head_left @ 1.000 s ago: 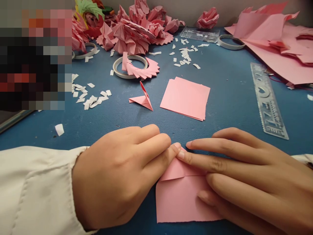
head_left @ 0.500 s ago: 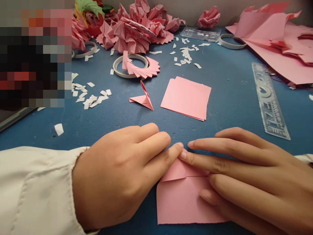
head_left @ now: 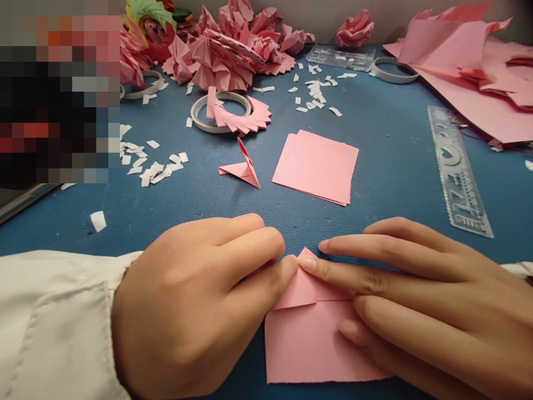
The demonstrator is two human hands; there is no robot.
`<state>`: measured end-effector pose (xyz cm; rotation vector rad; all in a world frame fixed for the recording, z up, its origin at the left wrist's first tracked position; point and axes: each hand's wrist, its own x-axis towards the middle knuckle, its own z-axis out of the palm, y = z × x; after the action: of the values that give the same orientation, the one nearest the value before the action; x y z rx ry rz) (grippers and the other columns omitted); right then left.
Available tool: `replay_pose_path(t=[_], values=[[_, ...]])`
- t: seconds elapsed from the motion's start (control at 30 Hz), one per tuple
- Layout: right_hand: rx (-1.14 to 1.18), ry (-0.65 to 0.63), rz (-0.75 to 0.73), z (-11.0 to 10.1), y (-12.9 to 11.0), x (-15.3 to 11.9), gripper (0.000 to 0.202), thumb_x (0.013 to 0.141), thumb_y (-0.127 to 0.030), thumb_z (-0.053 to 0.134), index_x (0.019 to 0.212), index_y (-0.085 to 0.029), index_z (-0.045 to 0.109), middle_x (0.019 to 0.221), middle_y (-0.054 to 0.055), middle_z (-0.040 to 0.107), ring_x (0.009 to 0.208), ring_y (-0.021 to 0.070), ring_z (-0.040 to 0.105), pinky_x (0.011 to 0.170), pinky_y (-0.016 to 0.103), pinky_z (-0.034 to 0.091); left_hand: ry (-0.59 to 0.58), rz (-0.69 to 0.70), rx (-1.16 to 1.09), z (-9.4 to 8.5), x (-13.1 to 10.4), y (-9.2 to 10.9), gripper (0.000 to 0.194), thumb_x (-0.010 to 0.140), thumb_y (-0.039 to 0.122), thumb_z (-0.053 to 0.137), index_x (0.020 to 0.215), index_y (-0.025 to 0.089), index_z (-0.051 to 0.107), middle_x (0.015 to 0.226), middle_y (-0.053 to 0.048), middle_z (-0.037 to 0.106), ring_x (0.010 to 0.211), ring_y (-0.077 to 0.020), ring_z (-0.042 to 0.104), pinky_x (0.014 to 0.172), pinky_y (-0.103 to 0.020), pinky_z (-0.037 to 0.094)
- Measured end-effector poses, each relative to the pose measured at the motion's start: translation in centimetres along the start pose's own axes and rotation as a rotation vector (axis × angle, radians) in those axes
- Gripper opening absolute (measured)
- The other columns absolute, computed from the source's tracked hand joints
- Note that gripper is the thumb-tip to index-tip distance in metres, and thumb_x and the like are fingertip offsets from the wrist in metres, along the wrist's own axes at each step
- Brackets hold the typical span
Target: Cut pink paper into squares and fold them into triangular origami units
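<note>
A pink paper sheet (head_left: pixel 316 344) lies flat in front of me, its upper part folded down into two flaps that meet at a peak. My left hand (head_left: pixel 200 300) is closed, its fingers curled and the index fingertip pressed on the left flap just below the peak; its thumb is hidden. From the other side my right hand (head_left: pixel 420 294) rests open on the paper. Its fingers are stretched out, with one fingertip at the peak, touching or almost touching the left index finger. The right hand covers the sheet's right part.
Beyond my hands lie a stack of pink squares (head_left: pixel 316 166), a folded pink piece (head_left: pixel 241 169) and a tape roll (head_left: pixel 197 119) with a pink folded ring against it. A clear ruler (head_left: pixel 462 178) lies right. White scraps (head_left: pixel 156 172) and pink paper flowers (head_left: pixel 225 55) are farther off.
My left index fingertip has slid down and left from the peak along the left flap, so the peak now shows. The right hand has hardly moved.
</note>
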<state>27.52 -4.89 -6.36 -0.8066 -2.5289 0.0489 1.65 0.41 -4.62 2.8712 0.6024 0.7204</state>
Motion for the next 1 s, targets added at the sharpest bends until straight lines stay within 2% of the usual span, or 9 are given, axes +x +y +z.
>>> replay_pose_path(t=[0.13, 0.3, 0.43, 0.5, 0.57, 0.7, 0.8, 0.87, 1.0], values=[[0.001, 0.002, 0.007, -0.2, 0.0, 0.0, 0.025, 0.104, -0.012, 0.051, 0.093, -0.022, 0.071, 0.137, 0.0, 0.073, 0.127, 0.0202, 0.062, 0.094, 0.044, 0.053, 0.02, 0.004, -0.028, 0.1, 0.1, 0.0, 0.031, 0.108, 0.01, 0.041, 0.087, 0.015, 0.064, 0.083, -0.002, 0.062, 0.072, -0.0166, 0.051, 0.06, -0.035, 0.042], [-0.004, -0.079, -0.011, -0.7, 0.1, 0.1, 0.018, 0.103, -0.011, 0.055, 0.102, -0.022, 0.069, 0.142, -0.001, 0.071, 0.131, 0.0196, 0.059, 0.102, 0.041, 0.048, 0.041, 0.004, -0.004, 0.1, -0.4, 0.2, 0.028, 0.109, 0.011, 0.04, 0.092, 0.017, 0.061, 0.089, -0.001, 0.065, 0.077, -0.0163, 0.058, 0.066, -0.036, 0.047], [-0.025, -0.041, -0.006, -0.5, 0.1, 0.1, 0.02, 0.104, -0.013, 0.051, 0.099, -0.023, 0.068, 0.116, 0.003, 0.08, 0.13, 0.0186, 0.06, 0.1, 0.04, 0.05, 0.159, 0.003, 0.053, 0.3, -0.8, 0.3, 0.021, 0.111, 0.014, 0.045, 0.103, 0.018, 0.065, 0.099, 0.0, 0.07, 0.091, -0.015, 0.068, 0.083, -0.034, 0.055], [-0.028, -0.002, 0.007, -0.3, 0.1, 0.1, 0.024, 0.105, -0.013, 0.047, 0.096, -0.023, 0.067, 0.105, 0.004, 0.081, 0.128, 0.0185, 0.061, 0.098, 0.04, 0.051, 0.211, 0.02, 0.072, 0.3, -0.9, 0.2, 0.02, 0.109, 0.013, 0.049, 0.105, 0.019, 0.068, 0.1, 0.0, 0.073, 0.093, -0.0156, 0.071, 0.082, -0.032, 0.057], [-0.028, 0.02, 0.005, -0.2, 0.1, 0.1, 0.025, 0.106, -0.013, 0.046, 0.095, -0.023, 0.066, 0.105, 0.004, 0.081, 0.126, 0.0182, 0.062, 0.097, 0.04, 0.051, 0.225, 0.052, 0.095, 0.0, -0.7, 0.0, 0.024, 0.107, 0.01, 0.051, 0.097, 0.021, 0.069, 0.098, 0.001, 0.075, 0.093, -0.016, 0.072, 0.078, -0.031, 0.058], [-0.021, -0.04, -0.019, -0.5, 0.3, 0.2, 0.02, 0.105, -0.012, 0.049, 0.099, -0.022, 0.066, 0.112, 0.004, 0.08, 0.127, 0.0177, 0.06, 0.1, 0.041, 0.047, 0.123, 0.004, 0.021, -0.6, -0.1, 0.1, 0.038, 0.107, 0.009, 0.044, 0.077, 0.024, 0.061, 0.089, 0.002, 0.075, 0.075, -0.0136, 0.07, 0.067, -0.029, 0.058], [-0.007, -0.052, -0.026, -0.6, 0.4, 0.2, 0.02, 0.104, -0.011, 0.05, 0.098, -0.021, 0.066, 0.129, 0.002, 0.076, 0.128, 0.0187, 0.058, 0.101, 0.042, 0.045, 0.048, -0.088, -0.098, -1.0, 0.3, 0.4, 0.046, 0.11, 0.012, 0.035, 0.069, 0.025, 0.052, 0.07, 0.003, 0.064, 0.053, -0.0125, 0.056, 0.056, -0.03, 0.053], [-0.004, -0.026, -0.02, -0.4, 0.4, 0.1, 0.023, 0.104, -0.011, 0.049, 0.096, -0.022, 0.067, 0.136, -0.001, 0.074, 0.127, 0.0188, 0.059, 0.1, 0.043, 0.045, 0.025, -0.107, -0.114, -1.1, 0.5, 0.5, 0.049, 0.109, 0.013, 0.037, 0.063, 0.024, 0.048, 0.061, 0.004, 0.053, 0.048, -0.012, 0.048, 0.05, -0.031, 0.047], [-0.014, 0.014, -0.001, 0.0, 0.3, 0.1, 0.028, 0.105, -0.012, 0.047, 0.091, -0.023, 0.068, 0.137, -0.004, 0.073, 0.127, 0.0185, 0.059, 0.101, 0.042, 0.045, -0.047, -0.036, -0.103, -1.2, 0.3, 0.7, 0.046, 0.103, 0.01, 0.052, 0.059, 0.019, 0.044, 0.06, 0.006, 0.041, 0.049, -0.0081, 0.038, 0.042, -0.03, 0.031]])
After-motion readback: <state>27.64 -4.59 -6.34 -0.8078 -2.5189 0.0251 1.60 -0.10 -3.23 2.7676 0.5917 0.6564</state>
